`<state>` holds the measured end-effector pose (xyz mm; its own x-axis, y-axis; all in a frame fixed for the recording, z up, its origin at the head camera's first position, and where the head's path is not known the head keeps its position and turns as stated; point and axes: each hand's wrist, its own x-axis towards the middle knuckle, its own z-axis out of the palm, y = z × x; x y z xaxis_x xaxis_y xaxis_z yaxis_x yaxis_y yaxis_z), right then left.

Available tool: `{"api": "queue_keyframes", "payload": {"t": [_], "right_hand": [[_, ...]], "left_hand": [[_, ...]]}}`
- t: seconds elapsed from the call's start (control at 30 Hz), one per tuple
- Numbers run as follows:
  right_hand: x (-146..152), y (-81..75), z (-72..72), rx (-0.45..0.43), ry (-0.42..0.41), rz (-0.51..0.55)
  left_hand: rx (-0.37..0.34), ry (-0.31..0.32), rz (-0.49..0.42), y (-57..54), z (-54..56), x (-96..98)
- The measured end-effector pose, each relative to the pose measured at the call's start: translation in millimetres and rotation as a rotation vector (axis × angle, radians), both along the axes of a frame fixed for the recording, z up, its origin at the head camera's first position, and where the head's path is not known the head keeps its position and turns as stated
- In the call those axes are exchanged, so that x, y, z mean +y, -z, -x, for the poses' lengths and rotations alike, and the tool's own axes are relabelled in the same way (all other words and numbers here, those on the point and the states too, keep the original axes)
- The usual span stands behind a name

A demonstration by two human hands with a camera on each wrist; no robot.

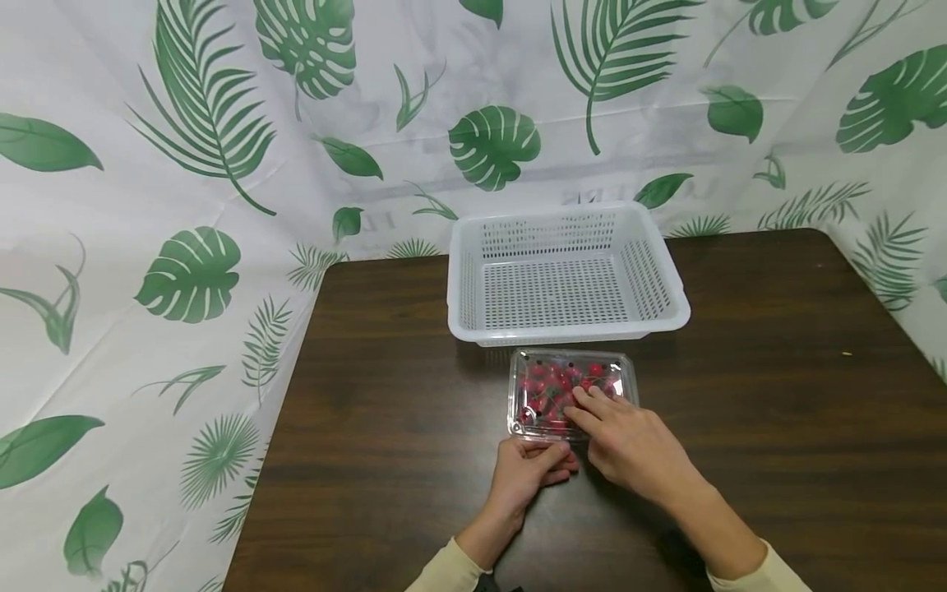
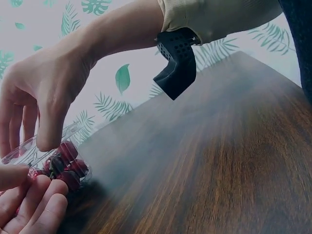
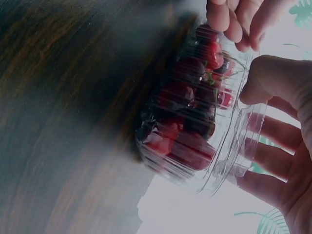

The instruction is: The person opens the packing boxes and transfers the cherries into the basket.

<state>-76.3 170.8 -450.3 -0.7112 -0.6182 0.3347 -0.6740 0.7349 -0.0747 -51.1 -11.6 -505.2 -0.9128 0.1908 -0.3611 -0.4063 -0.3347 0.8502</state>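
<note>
A clear plastic clamshell box (image 1: 630, 380) of red cherries (image 1: 543, 386) rests on the table, its lid lying over the fruit. My left hand (image 1: 520, 475) is at the near edge, thumb and curled fingertips pinching the rim near its left corner. Across the lid's right side lies my right hand (image 1: 638, 444), fingers stretched out on top. In the right wrist view, the right thumb (image 3: 268, 80) presses at the box's rim while the other fingers spread over the lid. Green stems (image 3: 209, 78) show among the cherries through the ribbed wall.
Just behind the box stands a white perforated plastic basket (image 1: 565, 335) with nothing in it. Both are on a dark wood-grain table (image 1: 385, 411). A white cloth with green leaf prints (image 1: 414, 156) hangs behind and to the left of the table.
</note>
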Motion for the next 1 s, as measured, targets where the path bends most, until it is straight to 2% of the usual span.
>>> {"api": "queue_keyframes", "payload": {"t": [0.33,1.0], "right_hand": [[-5.5,-1.3,-4.9,-0.028,-0.010,-0.034],[-11.0,0.2,5.1,0.025,-0.038,-0.045]], "left_hand": [[-0.001,-0.034,-0.001,0.6,-1.1,2.9],[-0.016,-0.067,0.002,-1.4,-3.0,4.6]]}}
